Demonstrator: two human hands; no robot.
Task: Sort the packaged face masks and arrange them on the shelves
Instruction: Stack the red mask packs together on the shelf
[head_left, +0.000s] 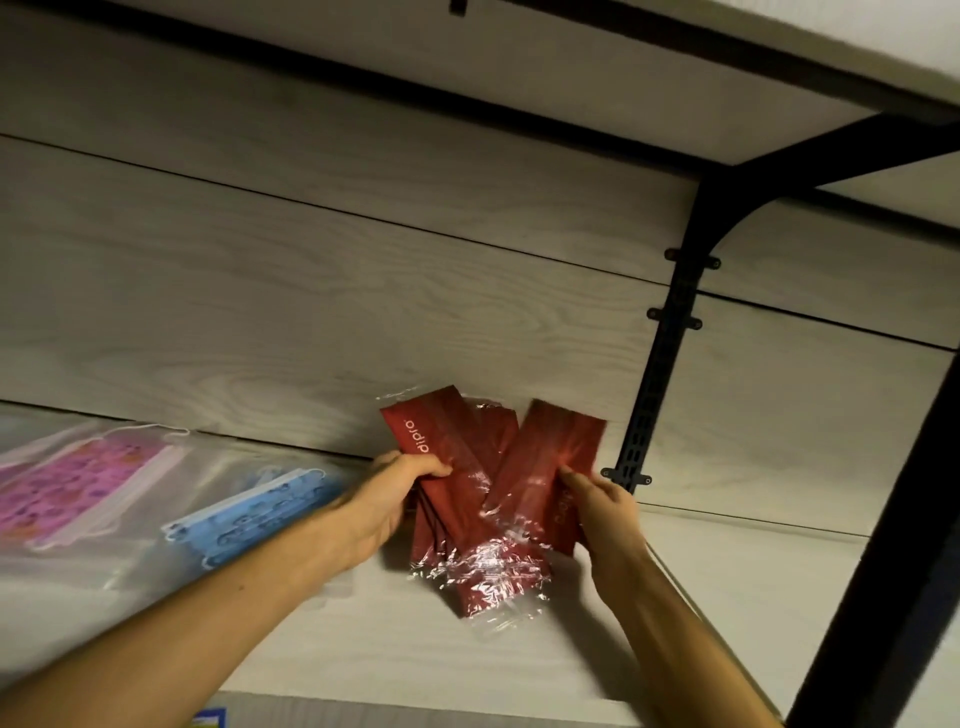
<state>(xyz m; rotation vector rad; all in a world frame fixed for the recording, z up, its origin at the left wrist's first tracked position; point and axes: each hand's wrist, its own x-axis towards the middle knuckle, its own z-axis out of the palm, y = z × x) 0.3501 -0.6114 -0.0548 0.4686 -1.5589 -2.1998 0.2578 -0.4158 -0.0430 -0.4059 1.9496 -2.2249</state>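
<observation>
**Q:** where's everything sitting rn?

**A:** On the shelf (519, 670). My left hand (395, 499) fingers pinch one red mask pack (441, 457), my right hand (605, 506) fingers pinch another red pack (545, 467). Pink masks (67, 488) and blue masks (249, 514) lie left of my fingers.

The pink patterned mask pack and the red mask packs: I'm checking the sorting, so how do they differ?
The pink patterned mask pack lies flat at the shelf's far left, untouched; the red mask packs are gripped by the left hand and right hand. Pink is printed; red is plain with lettering. Both are in clear plastic.
</observation>
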